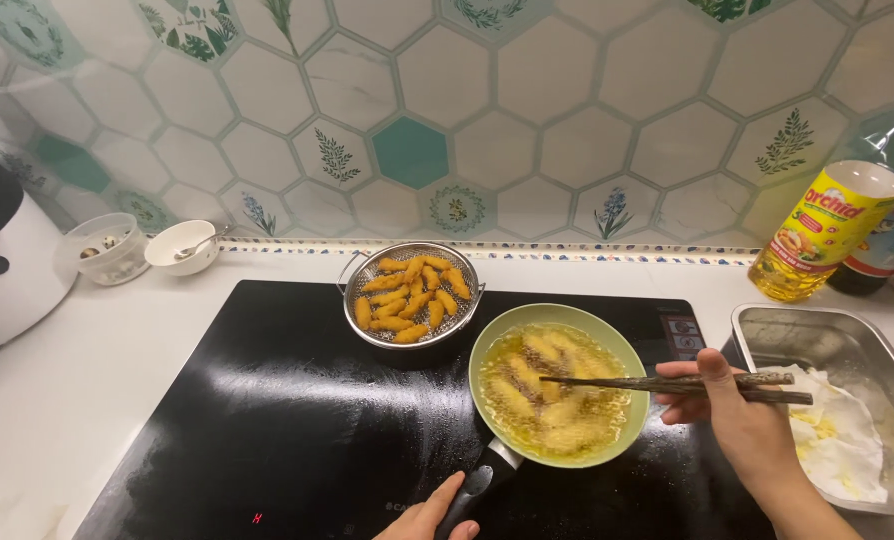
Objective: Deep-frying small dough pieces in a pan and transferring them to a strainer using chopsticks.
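Frying session in progress: low in the middle of the frame sits a green frying pan on a black glass cooktop, full of bubbling oil with pale battered pieces floating in it. The left hand, at the bottom edge, is curled around the pan's black handle, fingers wrapped, though only part of that hand shows. The right hand, at the lower right, pinches a pair of dark wooden chopsticks that lie almost level, tips reaching out over the oil and nearly closed together, not clamped on any piece as far as I can see. Just above and left of the pan, a metal mesh strainer basket holds already golden sticks. My guess on handling: the pieces in the oil are still soft and slick, so pinch each one gently across its middle, since squeezing hard could crack the coating. The pan looks heavy with hot oil and sloshy, so the handle is the only sane spot to grab. At the right edge there's a steel tray lined with oily paper towel, and a bottle of yellow cooking oil behind it on the white table. Two little white bowls sit at the upper left.
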